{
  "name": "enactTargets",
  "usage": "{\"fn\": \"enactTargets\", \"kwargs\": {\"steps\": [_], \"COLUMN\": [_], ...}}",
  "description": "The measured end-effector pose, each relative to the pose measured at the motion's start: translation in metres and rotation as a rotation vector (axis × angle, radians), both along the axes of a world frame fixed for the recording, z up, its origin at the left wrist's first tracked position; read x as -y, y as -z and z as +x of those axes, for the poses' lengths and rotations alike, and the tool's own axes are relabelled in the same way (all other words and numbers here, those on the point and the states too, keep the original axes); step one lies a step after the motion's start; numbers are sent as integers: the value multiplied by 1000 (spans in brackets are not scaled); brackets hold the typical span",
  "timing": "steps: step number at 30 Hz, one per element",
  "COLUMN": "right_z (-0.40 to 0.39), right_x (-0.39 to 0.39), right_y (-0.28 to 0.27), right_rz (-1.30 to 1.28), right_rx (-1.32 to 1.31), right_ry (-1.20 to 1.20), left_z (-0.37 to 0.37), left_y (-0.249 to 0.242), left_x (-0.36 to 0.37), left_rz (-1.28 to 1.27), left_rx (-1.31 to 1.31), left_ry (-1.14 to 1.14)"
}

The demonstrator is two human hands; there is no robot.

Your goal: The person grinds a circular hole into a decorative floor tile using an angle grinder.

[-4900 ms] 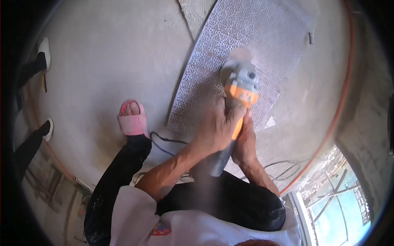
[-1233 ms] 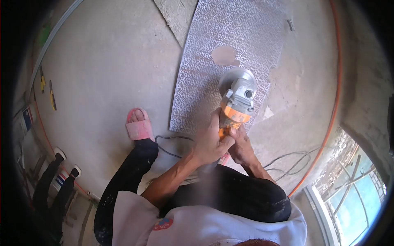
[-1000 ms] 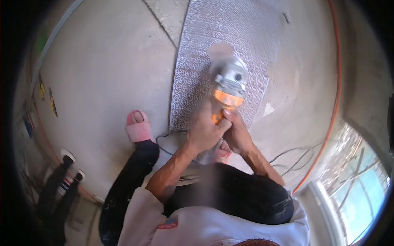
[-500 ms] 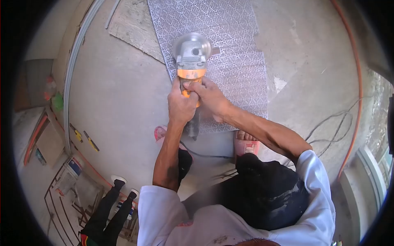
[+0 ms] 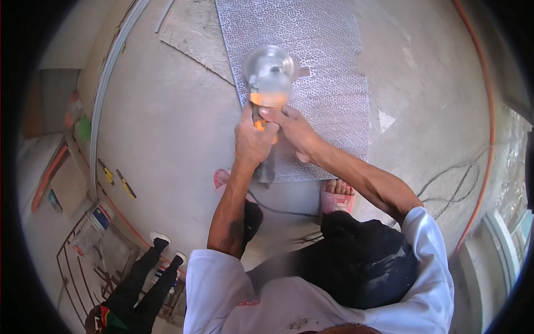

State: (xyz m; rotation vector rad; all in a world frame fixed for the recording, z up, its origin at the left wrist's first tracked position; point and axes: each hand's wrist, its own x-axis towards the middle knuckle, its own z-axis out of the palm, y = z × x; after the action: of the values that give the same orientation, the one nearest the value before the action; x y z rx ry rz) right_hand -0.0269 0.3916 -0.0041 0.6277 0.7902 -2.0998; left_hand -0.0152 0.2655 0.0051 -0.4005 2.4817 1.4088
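I see the patterned tile [image 5: 322, 72] flat on the concrete floor [image 5: 167, 128]; its far edge is cut off by the frame. On its left part sits the angle grinder [image 5: 268, 78], blurred, so the disc is not clear. My left hand [image 5: 253, 142] and right hand [image 5: 295, 131] are both closed around its body, hiding the handle.

Orange hose [image 5: 489, 111] (curved), bystander's legs [image 5: 142, 278]
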Motion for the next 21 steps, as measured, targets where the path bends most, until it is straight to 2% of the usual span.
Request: {"fn": "enactTargets", "kwargs": {"steps": [4, 7, 9, 13, 16, 21], "right_z": [1, -3, -1, 34, 60, 68], "right_x": [-3, 3, 3, -6, -28, -50], "right_y": [1, 6, -1, -26, -30, -37], "right_rz": [23, -45, -2, 66, 32, 216], "right_rx": [-9, -37, -57, -45, 57, 92], "right_ry": [-8, -13, -79, -40, -41, -133], "left_z": [-1, -1, 3, 31, 48, 62], "left_y": [0, 2, -11, -33, -44, -43], "left_x": [1, 6, 6, -7, -20, -43], "left_rz": [-8, -54, -22, 197, 175, 383], "left_rx": [37, -56, 53, 113, 179, 233], "left_ry": [36, 31, -20, -40, 71, -39]}}
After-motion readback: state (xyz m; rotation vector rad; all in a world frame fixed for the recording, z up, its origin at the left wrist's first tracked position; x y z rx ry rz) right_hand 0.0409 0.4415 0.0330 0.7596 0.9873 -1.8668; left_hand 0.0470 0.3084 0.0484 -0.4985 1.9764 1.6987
